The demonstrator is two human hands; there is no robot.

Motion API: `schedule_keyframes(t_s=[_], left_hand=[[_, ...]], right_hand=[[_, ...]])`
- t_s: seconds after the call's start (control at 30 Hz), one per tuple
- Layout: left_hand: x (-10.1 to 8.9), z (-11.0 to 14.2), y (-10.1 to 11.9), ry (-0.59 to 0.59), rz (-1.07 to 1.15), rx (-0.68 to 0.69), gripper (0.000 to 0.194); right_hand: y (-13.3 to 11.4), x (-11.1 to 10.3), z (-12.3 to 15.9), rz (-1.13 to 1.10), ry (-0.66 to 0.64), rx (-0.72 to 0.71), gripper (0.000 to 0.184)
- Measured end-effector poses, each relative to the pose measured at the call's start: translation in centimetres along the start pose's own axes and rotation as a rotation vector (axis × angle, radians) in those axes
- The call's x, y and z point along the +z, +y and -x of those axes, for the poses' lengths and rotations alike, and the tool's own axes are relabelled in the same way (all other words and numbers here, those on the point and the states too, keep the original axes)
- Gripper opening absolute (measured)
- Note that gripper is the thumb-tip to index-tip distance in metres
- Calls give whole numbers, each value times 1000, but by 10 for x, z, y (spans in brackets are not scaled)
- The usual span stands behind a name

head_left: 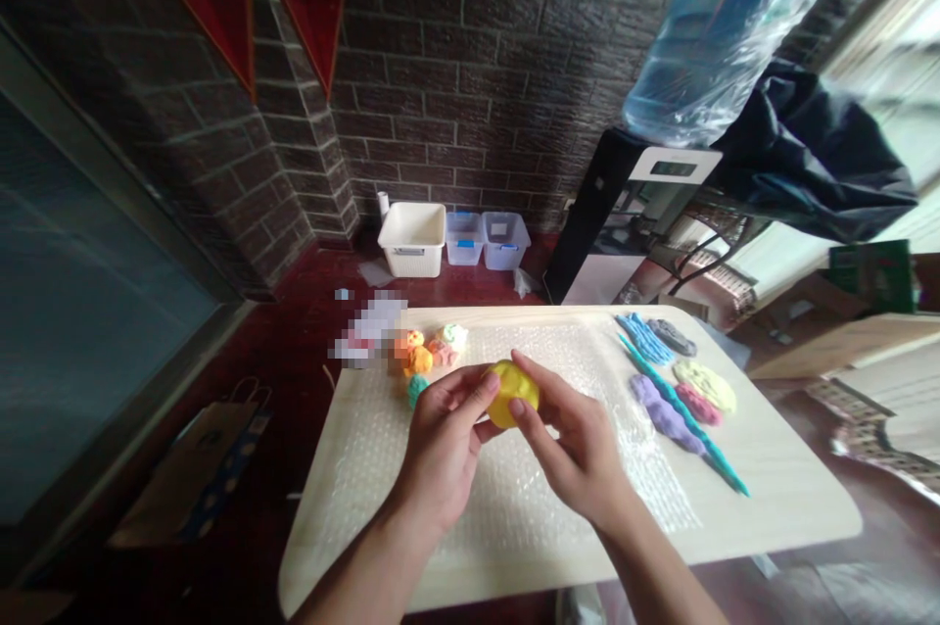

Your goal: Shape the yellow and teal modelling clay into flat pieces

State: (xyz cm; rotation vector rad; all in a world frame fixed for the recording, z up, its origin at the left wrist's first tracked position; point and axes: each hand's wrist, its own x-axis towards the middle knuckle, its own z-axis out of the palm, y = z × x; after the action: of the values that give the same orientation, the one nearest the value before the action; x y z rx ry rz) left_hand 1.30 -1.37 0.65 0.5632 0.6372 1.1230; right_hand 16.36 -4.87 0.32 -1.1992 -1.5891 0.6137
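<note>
A rounded lump of yellow modelling clay (512, 394) is held up over the table between both hands. My left hand (453, 424) grips its left side, thumb on the front face. On the other side, my right hand (569, 424) pinches it with thumb and fingers. Beneath lies a sheet of bubble wrap (514, 478). Beyond my left hand sit small clay pieces: orange (418, 360), green (418, 390), pink (442, 353) and whitish (453, 336).
Right on the table (793, 498) lie blue strands (644, 338), a grey piece (672, 337), a teal roll (682, 412), and purple (665, 409), pale yellow (706, 384) and pink-red (697, 404) lumps. Behind stand a white bin (412, 258), two clear boxes and a water dispenser (606, 277).
</note>
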Motion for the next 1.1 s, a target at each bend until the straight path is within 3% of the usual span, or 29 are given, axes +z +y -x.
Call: schedule_keyframes(t_s=[0.63, 0.83, 0.97, 1.1], left_hand=[[4, 0, 5, 43, 48, -8, 21], [5, 1, 9, 24, 63, 7, 14], [5, 2, 9, -58, 59, -8, 13], [4, 1, 10, -99, -44, -4, 31]], right_hand=[[-5, 2, 0, -68, -33, 31, 53], [-2, 5, 3, -66, -6, 23, 58], [1, 6, 2, -181, 28, 115, 51], [4, 6, -3, -386, 100, 251, 51]])
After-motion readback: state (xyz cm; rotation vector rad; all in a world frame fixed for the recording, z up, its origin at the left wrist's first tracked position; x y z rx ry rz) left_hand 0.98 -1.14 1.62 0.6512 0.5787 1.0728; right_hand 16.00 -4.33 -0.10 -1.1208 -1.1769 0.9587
